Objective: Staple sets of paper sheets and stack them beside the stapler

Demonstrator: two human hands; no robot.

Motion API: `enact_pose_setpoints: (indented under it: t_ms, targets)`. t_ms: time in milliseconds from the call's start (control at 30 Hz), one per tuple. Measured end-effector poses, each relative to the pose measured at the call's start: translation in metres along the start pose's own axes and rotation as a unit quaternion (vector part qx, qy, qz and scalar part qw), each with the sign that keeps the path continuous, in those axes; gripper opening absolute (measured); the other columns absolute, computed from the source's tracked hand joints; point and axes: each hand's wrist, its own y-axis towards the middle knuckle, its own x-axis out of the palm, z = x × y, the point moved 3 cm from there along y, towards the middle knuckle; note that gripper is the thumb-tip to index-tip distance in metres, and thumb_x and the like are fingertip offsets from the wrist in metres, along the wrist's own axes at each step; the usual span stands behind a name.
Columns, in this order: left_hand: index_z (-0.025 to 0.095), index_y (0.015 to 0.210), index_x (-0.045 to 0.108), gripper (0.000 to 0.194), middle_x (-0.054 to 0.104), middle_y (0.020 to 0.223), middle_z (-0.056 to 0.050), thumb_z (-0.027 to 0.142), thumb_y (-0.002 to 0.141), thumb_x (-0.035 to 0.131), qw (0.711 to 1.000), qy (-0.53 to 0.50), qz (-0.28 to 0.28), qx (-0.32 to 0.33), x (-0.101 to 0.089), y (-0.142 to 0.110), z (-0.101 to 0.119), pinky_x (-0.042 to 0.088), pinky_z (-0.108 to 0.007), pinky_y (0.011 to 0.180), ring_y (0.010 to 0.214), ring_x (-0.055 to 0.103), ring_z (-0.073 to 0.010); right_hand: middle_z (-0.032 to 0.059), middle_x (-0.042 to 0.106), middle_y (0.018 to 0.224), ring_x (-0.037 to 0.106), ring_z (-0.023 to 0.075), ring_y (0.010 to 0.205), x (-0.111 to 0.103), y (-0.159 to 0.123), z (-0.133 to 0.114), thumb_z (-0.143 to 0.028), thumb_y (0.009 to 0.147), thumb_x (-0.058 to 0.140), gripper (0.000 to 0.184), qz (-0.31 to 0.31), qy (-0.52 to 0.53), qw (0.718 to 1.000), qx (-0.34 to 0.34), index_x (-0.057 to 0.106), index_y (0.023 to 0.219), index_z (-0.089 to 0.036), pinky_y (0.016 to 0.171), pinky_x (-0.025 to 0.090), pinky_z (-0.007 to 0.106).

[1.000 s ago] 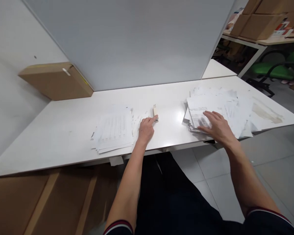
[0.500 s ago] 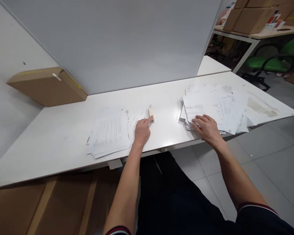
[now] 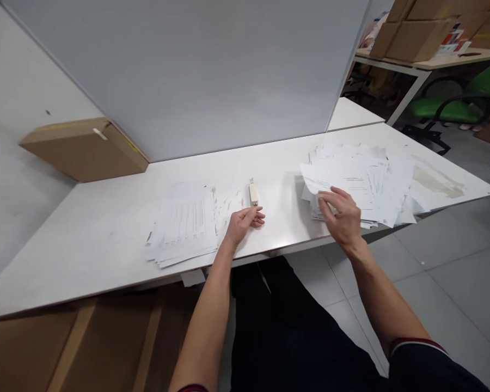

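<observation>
My right hand [image 3: 343,215] pinches the near left part of a printed sheet of paper [image 3: 316,177] at the right. That sheet's left side curls up off the messy pile of papers [image 3: 378,188] beneath it. My left hand [image 3: 245,223] hovers at the front middle of the table, palm turned inward and fingers loosely stretched to the right, holding nothing. Just beyond its fingers lies a small cream stapler [image 3: 253,193], which seems apart from the hand. Left of that hand is a neater stack of printed papers [image 3: 183,228].
Small scraps [image 3: 227,202] are scattered between the stack and the stapler. A cardboard box [image 3: 90,149] leans at the back left, beside a grey panel [image 3: 196,76] along the white table's [image 3: 106,234] rear. Beyond are a green chair [image 3: 445,109] and more boxes [image 3: 420,38].
My left hand has come off the stapler and drawn back toward me. My right hand has raised the left edge of the top sheet, which lay flat before.
</observation>
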Motion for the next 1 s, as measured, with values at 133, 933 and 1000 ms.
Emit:
enact_pose_setpoints:
  t_ms: [133, 933, 1000]
  targets:
    - [0.013, 0.123, 0.054, 0.072, 0.062, 0.118, -0.02, 0.068, 0.078, 0.043, 0.965, -0.179, -0.127, -0.145, 0.009, -0.003, -0.001, 0.054, -0.043, 0.075, 0.087, 0.068, -0.0283, 0.0017, 0.071, 0.104, 0.053, 0.0278, 0.116, 0.023, -0.021, -0.06, -0.024, 0.087, 0.052, 0.018, -0.08, 0.029, 0.988, -0.126, 0.068, 0.096, -0.028, 0.101, 0.032, 0.058]
    - [0.007, 0.096, 0.066, 0.029, 0.071, 0.094, -0.016, 0.023, 0.072, 0.068, 0.968, -0.197, -0.001, -0.156, -0.002, -0.004, 0.002, 0.046, -0.049, 0.095, 0.103, 0.063, -0.0311, 0.0084, 0.066, 0.112, 0.051, 0.0314, 0.114, 0.01, 0.006, 0.047, -0.035, 0.081, 0.055, 0.026, -0.177, -0.078, 0.981, 0.004, 0.068, 0.099, -0.021, 0.087, 0.047, 0.049]
    - [0.007, 0.098, 0.065, 0.031, 0.071, 0.094, -0.017, 0.024, 0.072, 0.069, 0.969, -0.196, -0.002, -0.15, -0.002, -0.004, 0.0, 0.046, -0.049, 0.095, 0.102, 0.063, -0.0311, 0.0082, 0.067, 0.108, 0.054, 0.0304, 0.111, 0.012, 0.005, 0.046, -0.034, 0.083, 0.051, 0.024, -0.16, -0.084, 0.984, 0.003, 0.069, 0.093, -0.021, 0.087, 0.047, 0.048]
